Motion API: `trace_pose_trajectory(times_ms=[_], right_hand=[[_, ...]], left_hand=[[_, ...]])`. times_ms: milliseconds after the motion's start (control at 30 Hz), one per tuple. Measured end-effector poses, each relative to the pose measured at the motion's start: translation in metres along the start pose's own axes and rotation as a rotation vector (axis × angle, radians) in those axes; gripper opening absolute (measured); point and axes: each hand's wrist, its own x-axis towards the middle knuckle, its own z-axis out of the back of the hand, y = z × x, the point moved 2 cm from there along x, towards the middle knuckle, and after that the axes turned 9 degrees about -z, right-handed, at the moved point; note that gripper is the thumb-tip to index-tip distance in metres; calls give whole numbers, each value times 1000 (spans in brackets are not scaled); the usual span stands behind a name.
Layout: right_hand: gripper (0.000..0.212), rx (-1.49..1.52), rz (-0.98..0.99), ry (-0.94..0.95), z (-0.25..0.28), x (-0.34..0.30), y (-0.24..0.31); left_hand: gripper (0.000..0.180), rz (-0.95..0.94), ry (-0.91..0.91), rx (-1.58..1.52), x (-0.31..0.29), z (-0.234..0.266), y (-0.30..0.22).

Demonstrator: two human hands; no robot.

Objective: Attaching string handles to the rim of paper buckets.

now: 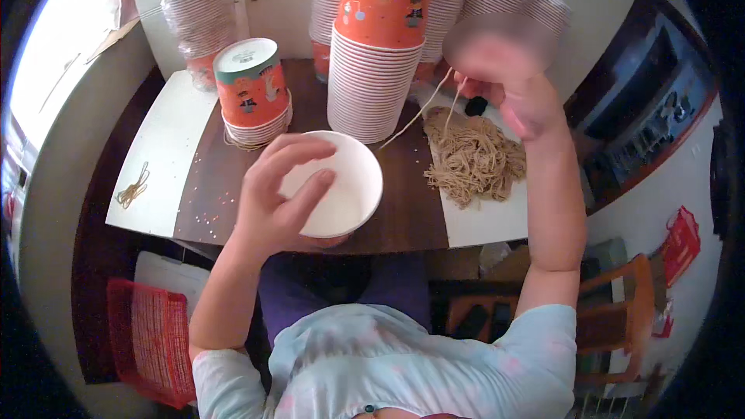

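Observation:
My left hand (283,198) is closed on a white-lined paper bucket (353,186) with its mouth up; thumb and a finger reach over the rim, the other fingers are partly hidden. Raised at the right, my right hand (508,101) holds a pale string (429,105) that hangs in two strands. One strand runs down toward the bucket, the other toward a tangled heap of tan strings (473,159). A blurred patch covers part of this hand's fingers.
Behind the bucket rises a tall stack of nested paper buckets (372,85). A shorter upside-down stack (252,101) stands left, near a loose string bundle (133,186). Wrapped bucket stacks (194,8) line the back. A wooden chair (621,318) is at the right.

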Motion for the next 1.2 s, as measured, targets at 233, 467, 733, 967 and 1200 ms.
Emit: trace_pose_trajectory(times_ms=[233,467,733,967,1200], right_hand=[[16,223,45,239,-33,-29,11],[12,329,34,207,-22,-53,6],[15,174,-156,377,-58,-64,-15],[12,271,-110,209,-39,-75,-25],[7,-28,-56,-7,-15,-75,-66]], left_hand=[[31,223,340,-265,17,-41,-13],[21,430,424,-660,-29,-23,-11],[37,127,290,-308,-1,-36,-38],[22,429,446,-466,-32,-32,-33],[21,747,335,-534,-83,11,-21]])
